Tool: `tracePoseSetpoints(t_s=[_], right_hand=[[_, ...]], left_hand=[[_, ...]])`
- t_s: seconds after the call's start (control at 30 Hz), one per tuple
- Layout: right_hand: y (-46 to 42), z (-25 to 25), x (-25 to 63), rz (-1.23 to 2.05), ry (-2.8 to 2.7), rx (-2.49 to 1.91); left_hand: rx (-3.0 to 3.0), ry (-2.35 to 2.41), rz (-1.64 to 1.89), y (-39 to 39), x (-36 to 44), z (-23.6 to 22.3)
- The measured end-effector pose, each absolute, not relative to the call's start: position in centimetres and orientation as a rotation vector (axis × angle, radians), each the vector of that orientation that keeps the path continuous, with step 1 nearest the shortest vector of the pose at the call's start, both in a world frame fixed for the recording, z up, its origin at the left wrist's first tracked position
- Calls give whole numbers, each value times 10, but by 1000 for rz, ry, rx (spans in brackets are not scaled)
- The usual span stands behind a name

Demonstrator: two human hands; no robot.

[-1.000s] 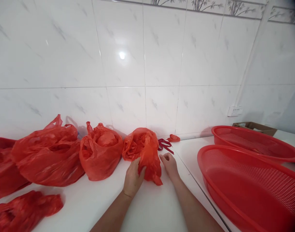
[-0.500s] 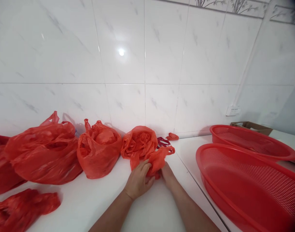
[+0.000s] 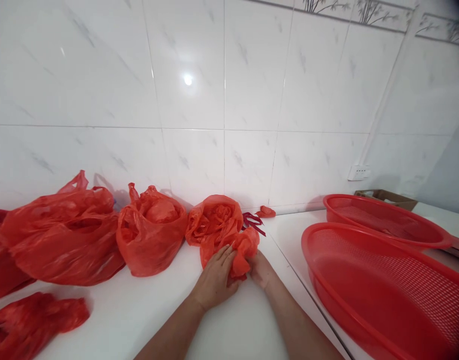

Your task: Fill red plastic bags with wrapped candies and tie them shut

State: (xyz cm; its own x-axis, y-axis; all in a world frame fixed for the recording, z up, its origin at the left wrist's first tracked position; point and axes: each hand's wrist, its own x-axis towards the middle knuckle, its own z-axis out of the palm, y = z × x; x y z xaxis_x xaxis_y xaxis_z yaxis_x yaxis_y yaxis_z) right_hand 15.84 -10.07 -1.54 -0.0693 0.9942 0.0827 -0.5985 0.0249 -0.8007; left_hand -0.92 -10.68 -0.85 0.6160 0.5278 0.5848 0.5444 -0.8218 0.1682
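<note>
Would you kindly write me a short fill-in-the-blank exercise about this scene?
1. The left hand and right hand both touch a crumpled red plastic ____.
2. The two perforated baskets stand to the ____ of both hands.
3. The wall behind is covered in shiny white ____.

Missing words: bag; right; tiles.

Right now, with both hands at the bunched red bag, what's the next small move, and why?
Probably press the puffed top of the bunched red bag inward with the left hand. The plastic bulges loosely above that hand, while the right hand sits against its other side and could back the push.
</note>
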Motion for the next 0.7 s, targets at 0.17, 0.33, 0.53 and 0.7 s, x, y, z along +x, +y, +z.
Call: tracePoseSetpoints(t_s=[0.17,0.33,0.53,0.7], right_hand=[[-95,-19,172,1490,-687,-607],[-88,-24,200,1435,-526,-537],[-90,-23,220,1396,-491,-496],[-98,-13,214,1413,-570,-513]], left_hand=[[-2709,-1004,-1077,-100,-12,-11],[-2516,-1160,-1333,-92,-20,-8],[-2358,-1257,-1438,-87,-22,-11],[-2295,-1039,-1395,-95,-23,-3]])
